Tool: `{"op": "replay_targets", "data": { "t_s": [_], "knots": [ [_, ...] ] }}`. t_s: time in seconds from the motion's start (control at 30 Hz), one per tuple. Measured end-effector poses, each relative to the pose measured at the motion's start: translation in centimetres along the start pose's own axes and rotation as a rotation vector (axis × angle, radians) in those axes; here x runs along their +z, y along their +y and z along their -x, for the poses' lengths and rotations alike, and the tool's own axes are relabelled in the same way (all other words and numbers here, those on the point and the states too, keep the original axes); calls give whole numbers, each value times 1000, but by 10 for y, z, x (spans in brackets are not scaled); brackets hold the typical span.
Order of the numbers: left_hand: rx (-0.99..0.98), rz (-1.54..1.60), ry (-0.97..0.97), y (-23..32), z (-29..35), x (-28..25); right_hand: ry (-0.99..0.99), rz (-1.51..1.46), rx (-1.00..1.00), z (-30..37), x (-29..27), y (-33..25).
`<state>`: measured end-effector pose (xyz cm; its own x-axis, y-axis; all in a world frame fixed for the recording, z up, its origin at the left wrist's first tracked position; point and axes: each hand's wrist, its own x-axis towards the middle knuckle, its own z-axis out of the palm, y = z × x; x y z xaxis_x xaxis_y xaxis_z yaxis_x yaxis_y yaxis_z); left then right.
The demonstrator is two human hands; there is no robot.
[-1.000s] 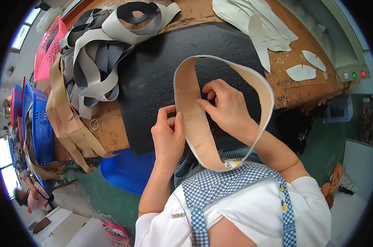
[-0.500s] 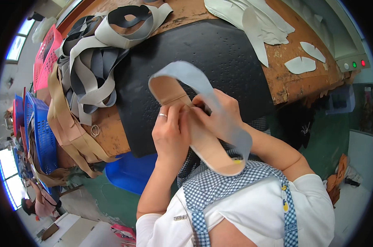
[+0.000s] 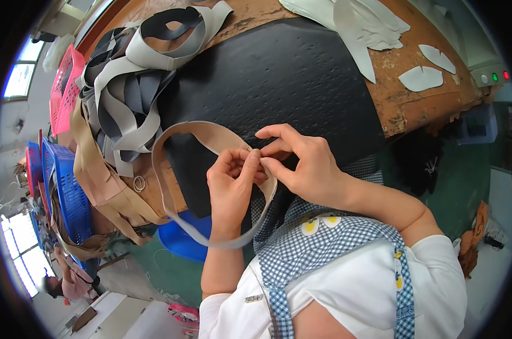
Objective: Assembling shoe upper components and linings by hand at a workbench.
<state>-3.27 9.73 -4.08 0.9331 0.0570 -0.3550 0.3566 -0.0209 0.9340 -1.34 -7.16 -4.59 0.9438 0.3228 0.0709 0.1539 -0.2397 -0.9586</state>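
Observation:
A wide band (image 3: 165, 192), beige on its inner face and grey on its outer, bends into a loop around my left wrist, over the near edge of a black mat. My left hand (image 3: 231, 181) is closed, pinching the band at its fingertips; the ring seen on it earlier does not show. Thumb and a finger of my right hand (image 3: 307, 164) pinch at the same spot, touching the left fingertips, with its index finger lifted. The exact bit between the fingertips is too small to make out.
The black pitted mat (image 3: 278, 79) covers much of the wooden table (image 3: 406, 116). Grey and white strips (image 3: 126, 96) heap at its left, beside beige strips (image 3: 112, 186). White cut pieces (image 3: 421, 78) lie at the far right. Blue baskets (image 3: 69, 186) stand left; a person (image 3: 75, 277) works beyond.
The band has swung from upright and right of my hands to a loop on the left, around my left wrist. My right index finger has lifted, while both hands stay together.

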Motion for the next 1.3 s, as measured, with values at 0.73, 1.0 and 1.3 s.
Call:
{"op": "replay_targets", "data": {
  "t_s": [0.73, 1.0, 1.3],
  "knots": [
    [-110, 180, 44, -1, 10, 1, 85, 320, -255, 11, 7, -5],
    [-101, 206, 49, -2, 13, 3, 116, 407, -337, 14, 10, -7],
    [-65, 165, 77, 0, 18, 5, 119, 473, -432, 14, 12, -9]
  ]
}}
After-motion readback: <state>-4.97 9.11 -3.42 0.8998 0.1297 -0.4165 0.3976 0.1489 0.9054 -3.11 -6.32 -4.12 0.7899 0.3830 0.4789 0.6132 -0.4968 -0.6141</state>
